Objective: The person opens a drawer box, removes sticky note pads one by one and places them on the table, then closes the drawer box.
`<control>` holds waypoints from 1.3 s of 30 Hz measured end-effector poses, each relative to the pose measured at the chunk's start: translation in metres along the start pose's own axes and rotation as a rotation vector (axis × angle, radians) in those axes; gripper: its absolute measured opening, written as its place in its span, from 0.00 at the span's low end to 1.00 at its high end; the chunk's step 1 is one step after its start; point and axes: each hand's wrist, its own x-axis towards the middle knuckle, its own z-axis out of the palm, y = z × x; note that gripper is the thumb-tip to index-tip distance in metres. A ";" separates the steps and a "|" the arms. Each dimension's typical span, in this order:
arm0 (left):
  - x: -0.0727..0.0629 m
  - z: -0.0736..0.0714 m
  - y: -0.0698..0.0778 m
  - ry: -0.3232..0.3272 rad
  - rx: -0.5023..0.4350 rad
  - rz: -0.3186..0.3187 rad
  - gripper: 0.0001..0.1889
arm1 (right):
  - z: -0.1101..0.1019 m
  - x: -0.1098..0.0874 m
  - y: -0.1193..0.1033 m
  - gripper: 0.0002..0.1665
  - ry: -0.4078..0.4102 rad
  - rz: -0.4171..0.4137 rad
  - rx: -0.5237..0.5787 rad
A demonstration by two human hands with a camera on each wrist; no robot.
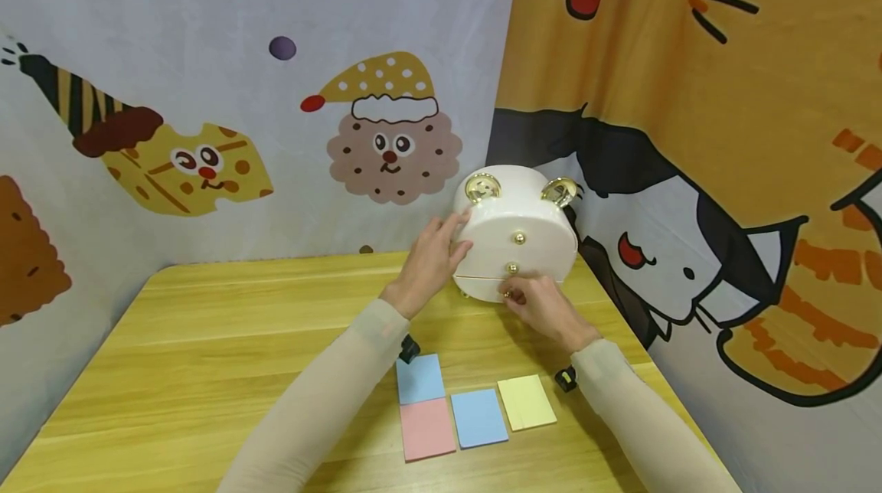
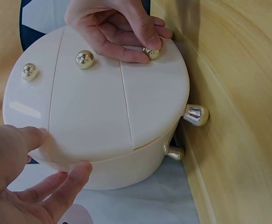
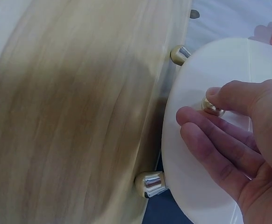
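Observation:
A white rounded jewelry box (image 1: pixel 475 240) with gold ear shapes on top stands at the back of the table. Three gold knobs run down its front; the middle knob (image 2: pixel 85 59) and upper knob (image 2: pixel 30 72) are uncovered. My right hand (image 1: pixel 544 308) pinches the lowest knob (image 3: pixel 212 106) between thumb and fingers. That knob sits on the bottom drawer (image 2: pixel 157 93), whose front looks level with the rest of the face. My left hand (image 1: pixel 430 259) rests against the box's left side, fingers spread and mostly straight, thumb toward the front.
Blue, pink and yellow sticky note pads lie on the wooden table (image 1: pixel 241 340), including a pink pad (image 1: pixel 427 429) and a yellow pad (image 1: pixel 527 403). Short gold feet (image 2: pixel 196 115) hold the box up. Printed curtains (image 1: pixel 227 34) hang behind and to the right.

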 end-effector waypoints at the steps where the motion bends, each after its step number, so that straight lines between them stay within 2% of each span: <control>1: 0.000 0.000 0.000 0.000 0.001 -0.001 0.31 | 0.000 0.000 0.000 0.11 -0.002 0.002 0.010; 7: 0.000 -0.002 0.001 -0.006 0.007 -0.006 0.30 | -0.001 0.003 0.001 0.11 -0.003 0.017 0.057; 15: -0.002 -0.001 0.000 0.003 0.008 0.012 0.28 | 0.000 0.003 0.004 0.10 0.001 0.002 0.062; 26: -0.002 -0.001 0.000 -0.017 0.002 -0.003 0.29 | 0.001 0.004 0.004 0.10 -0.001 -0.001 0.051; 39: -0.010 -0.004 -0.002 -0.060 0.037 -0.046 0.39 | 0.000 -0.009 -0.004 0.15 -0.025 0.027 0.027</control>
